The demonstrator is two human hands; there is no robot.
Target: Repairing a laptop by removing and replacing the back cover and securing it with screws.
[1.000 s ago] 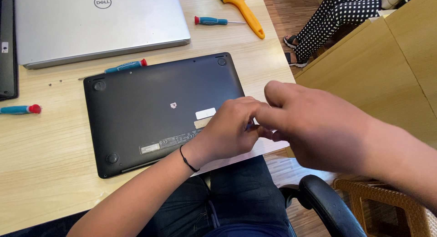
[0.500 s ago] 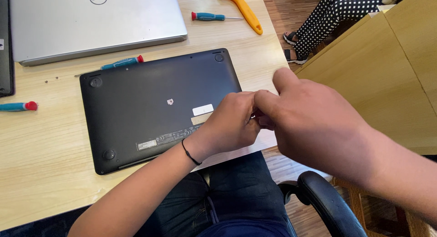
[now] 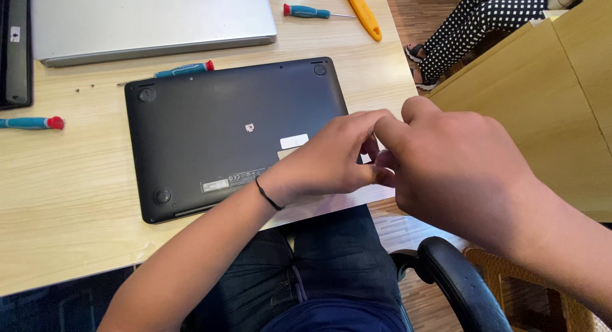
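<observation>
Centre frame, the black laptop (image 3: 223,134) lies bottom-up on the wooden table (image 3: 57,198). At its right edge the left hand (image 3: 328,160) and right hand (image 3: 456,166) meet, fingers curled (what they pinch is hidden).

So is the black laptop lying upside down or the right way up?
Upside down. The black laptop lies shut and flat on the table, its underside up: round rubber feet and stickers show.
</observation>
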